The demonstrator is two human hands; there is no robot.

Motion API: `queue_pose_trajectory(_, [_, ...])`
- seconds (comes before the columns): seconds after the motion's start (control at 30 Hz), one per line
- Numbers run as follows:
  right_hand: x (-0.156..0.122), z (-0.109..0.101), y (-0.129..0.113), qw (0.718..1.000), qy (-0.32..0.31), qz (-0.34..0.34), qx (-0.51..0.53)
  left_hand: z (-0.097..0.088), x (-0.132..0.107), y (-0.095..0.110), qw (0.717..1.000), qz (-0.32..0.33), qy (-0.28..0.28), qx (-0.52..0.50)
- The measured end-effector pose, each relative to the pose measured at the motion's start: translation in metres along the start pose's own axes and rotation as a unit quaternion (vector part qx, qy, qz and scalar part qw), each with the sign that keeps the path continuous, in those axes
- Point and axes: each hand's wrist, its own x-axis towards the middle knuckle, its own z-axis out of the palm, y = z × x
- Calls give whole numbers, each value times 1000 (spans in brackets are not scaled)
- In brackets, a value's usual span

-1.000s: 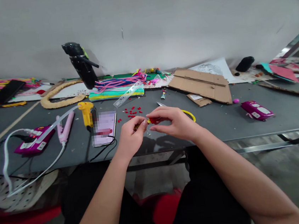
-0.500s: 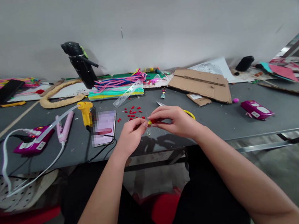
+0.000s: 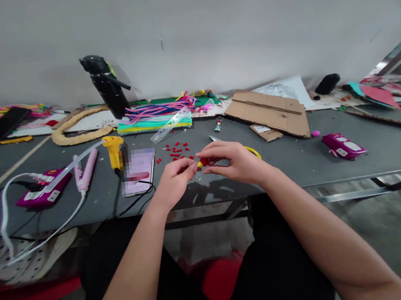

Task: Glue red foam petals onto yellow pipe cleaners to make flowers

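Note:
Both hands meet just above the near edge of the grey table point(image 3: 332, 174). My right hand point(image 3: 235, 162) pinches a small red and yellow craft piece point(image 3: 202, 161) between thumb and fingers. My left hand point(image 3: 175, 178) is closed in a pinch against the same piece from the left. A curved yellow pipe cleaner point(image 3: 252, 150) shows behind my right hand. Several small red bits point(image 3: 177, 148) lie scattered on the table just beyond the hands.
A phone point(image 3: 137, 170), a yellow glue gun point(image 3: 114, 150) and a pink tool point(image 3: 84, 169) with white cable lie left. A clear ruler point(image 3: 170, 125), pipe cleaner bundles point(image 3: 157, 117), a black bottle point(image 3: 107, 86), cardboard point(image 3: 270, 112) and a magenta case point(image 3: 343, 146) sit farther back and right.
The hands stay together over the small piece; the fingers shift slightly around it and the view drifts a little. Nothing else has moved.

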Motion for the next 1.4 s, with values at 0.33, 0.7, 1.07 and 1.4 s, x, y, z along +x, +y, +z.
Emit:
queue_pose_trajectory(0.33, [1, 3, 0, 999, 29, 14, 11, -1, -1, 1, 999, 24, -7, 36])
queue_pose_trajectory(0.7, [0, 8, 6, 991, 53, 77, 97, 1, -5, 3, 989, 74, 30, 125])
queue_pose_trajectory(1.07, [2, 7, 1, 997, 49, 35, 57, -2, -4, 7, 991, 58, -4, 119])
queue_pose_trajectory(1.4, [1, 7, 2, 995, 55, 41, 74, -1, -5, 10, 995, 46, -9, 84])
